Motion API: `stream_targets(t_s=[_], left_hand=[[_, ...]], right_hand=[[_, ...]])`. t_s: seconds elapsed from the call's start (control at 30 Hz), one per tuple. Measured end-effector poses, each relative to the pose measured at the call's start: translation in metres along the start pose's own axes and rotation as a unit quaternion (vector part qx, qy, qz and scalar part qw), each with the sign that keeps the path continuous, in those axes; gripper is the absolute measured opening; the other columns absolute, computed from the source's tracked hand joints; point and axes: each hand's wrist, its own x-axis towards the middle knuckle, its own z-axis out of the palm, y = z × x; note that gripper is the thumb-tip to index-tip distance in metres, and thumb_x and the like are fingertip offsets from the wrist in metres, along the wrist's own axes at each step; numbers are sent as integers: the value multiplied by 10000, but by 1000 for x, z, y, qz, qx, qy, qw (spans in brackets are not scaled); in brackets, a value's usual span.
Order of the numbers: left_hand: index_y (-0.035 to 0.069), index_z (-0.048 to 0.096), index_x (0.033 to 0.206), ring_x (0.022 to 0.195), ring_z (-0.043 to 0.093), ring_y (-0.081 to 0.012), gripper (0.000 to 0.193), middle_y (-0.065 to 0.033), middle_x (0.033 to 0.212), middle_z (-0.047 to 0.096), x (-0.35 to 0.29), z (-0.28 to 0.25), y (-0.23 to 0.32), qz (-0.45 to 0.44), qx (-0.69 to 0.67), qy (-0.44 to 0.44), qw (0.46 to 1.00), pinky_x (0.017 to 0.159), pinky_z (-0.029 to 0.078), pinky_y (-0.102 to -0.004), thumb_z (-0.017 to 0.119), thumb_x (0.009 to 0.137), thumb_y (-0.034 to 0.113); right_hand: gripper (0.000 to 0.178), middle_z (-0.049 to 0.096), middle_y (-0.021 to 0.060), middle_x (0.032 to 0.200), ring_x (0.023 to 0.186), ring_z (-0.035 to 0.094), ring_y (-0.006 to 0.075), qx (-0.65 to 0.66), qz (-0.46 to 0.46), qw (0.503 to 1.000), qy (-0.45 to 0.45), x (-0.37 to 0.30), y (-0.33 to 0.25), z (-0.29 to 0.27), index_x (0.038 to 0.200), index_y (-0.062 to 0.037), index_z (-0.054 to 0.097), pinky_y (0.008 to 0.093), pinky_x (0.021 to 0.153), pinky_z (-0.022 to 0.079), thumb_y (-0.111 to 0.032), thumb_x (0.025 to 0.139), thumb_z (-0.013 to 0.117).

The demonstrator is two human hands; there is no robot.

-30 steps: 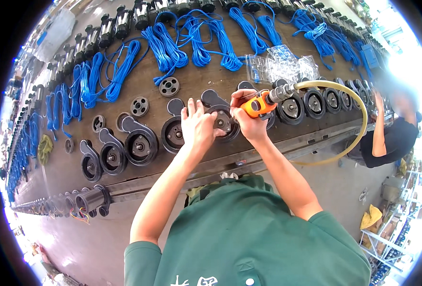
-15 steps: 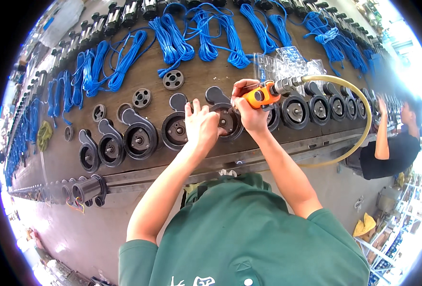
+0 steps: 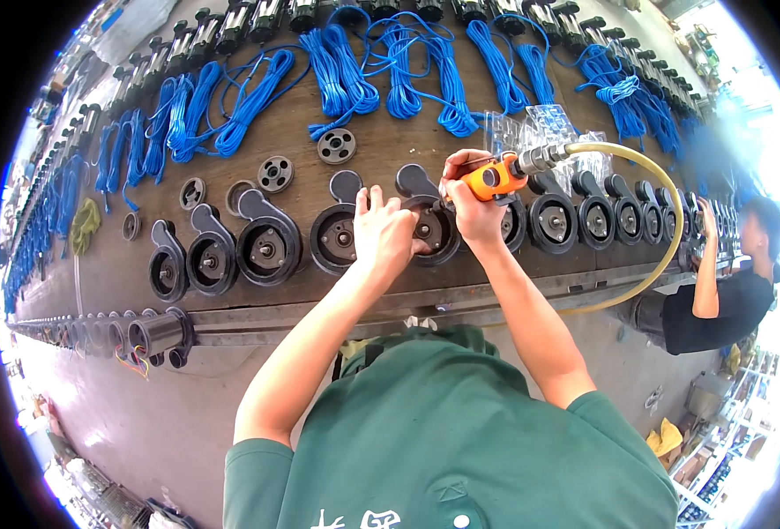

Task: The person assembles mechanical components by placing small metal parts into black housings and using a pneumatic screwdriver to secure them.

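Observation:
My right hand (image 3: 473, 212) grips an orange air tool (image 3: 494, 179), with its hose fitting toward the right. The tool's left end is over a round black pump housing (image 3: 436, 231) with a raised spout; my fingers hide its tip. My left hand (image 3: 384, 233) is open, fingers spread, lying between that housing and its left neighbour (image 3: 332, 238). Its thumb reaches over the lower left part of the housing under the tool. Metal inner plates with a central shaft show inside the housings.
A yellowish hose (image 3: 677, 212) loops from the tool to the right. More housings (image 3: 268, 250) line the bench edge. Loose round metal discs (image 3: 337, 146), clear plastic packs (image 3: 544, 128) and coiled blue cords (image 3: 403, 79) lie beyond. A co-worker (image 3: 716, 304) is at the right.
The whole view has shifted slightly, so the bench appears a little lower and farther right. Both hands and the air tool stay at about the same housing.

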Motion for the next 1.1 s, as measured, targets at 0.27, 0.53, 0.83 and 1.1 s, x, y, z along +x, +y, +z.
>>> stream_targets(t_s=[0.27,0.53,0.83,1.1], left_hand=[[163,792,980,1274,519,-398,486,-120,1050,705,0,5,-5,13,-15,17,1000,1152,296,-559,863,615,476],[144,794,870,1194,564,-371,426,-113,984,705,-1,8,-6,21,-13,44,999,1143,308,-556,869,602,466],[151,799,876,1169,569,-358,418,-112,963,703,-2,8,-6,16,-15,44,999,1143,311,-549,874,603,457],[197,795,1055,1201,546,-375,524,-102,1023,680,-1,5,-6,4,-3,-14,1000,1158,292,-540,859,627,492]], right_hand=[[253,656,65,881,783,644,107,-39,-19,999,-28,0,9,-2,987,9,612,241,680,525,119,759,628],[269,658,67,889,780,648,115,-61,-13,998,-22,-1,6,-2,990,11,612,251,700,532,128,748,623],[256,651,61,893,775,636,109,-43,-19,999,-15,0,-5,-2,998,13,612,245,688,532,109,761,623],[244,638,62,878,726,617,102,-2,-13,1000,-22,0,-11,3,1042,3,595,226,624,517,93,815,605]])
